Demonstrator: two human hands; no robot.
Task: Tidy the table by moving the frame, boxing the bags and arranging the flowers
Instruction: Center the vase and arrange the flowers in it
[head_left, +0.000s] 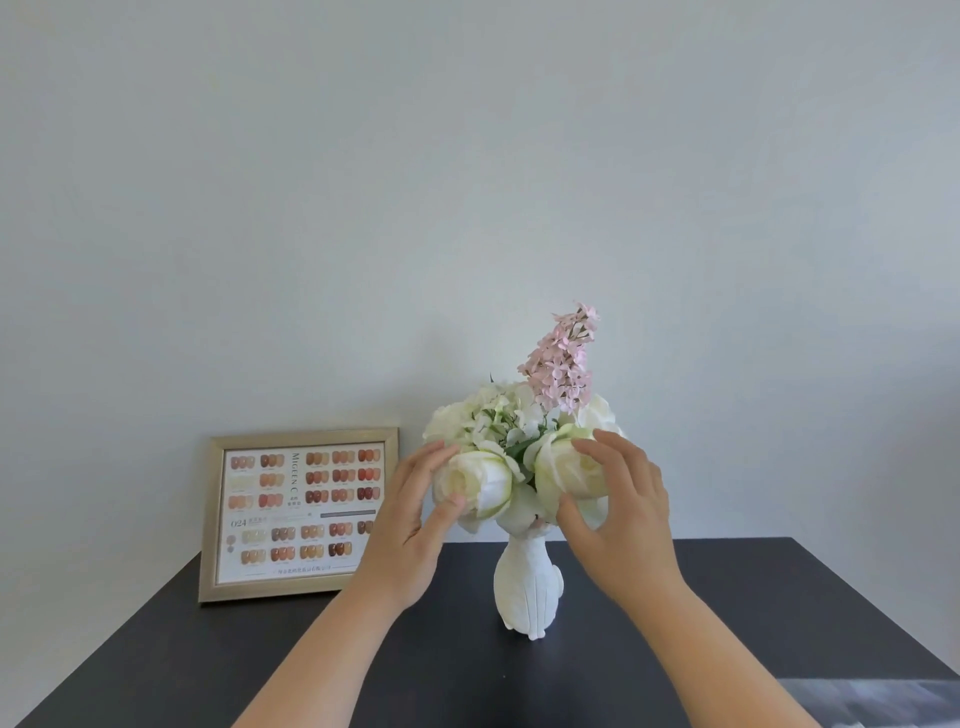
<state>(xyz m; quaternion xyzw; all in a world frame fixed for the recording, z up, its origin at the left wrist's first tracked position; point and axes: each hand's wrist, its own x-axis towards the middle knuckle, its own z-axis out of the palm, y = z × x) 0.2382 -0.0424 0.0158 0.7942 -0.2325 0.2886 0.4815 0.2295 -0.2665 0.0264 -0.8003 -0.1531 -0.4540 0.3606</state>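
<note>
A white cat-shaped vase (527, 587) stands upright on the dark table (727, 613) and holds white flowers (498, 415) and a tall pink sprig (563, 358). My left hand (415, 525) touches the front left white bloom (480, 483) with thumb and fingers spread. My right hand (623, 519) cups the front right white bloom (569, 467), fingers over its top and thumb under it. A gold-edged frame (298, 514) with a nail colour chart leans on the wall at the table's back left. No bags or box are in view.
A pale wall (467, 182) rises right behind the table. The table's right edge runs diagonally to the lower right, where a grey surface (883, 701) shows beyond it.
</note>
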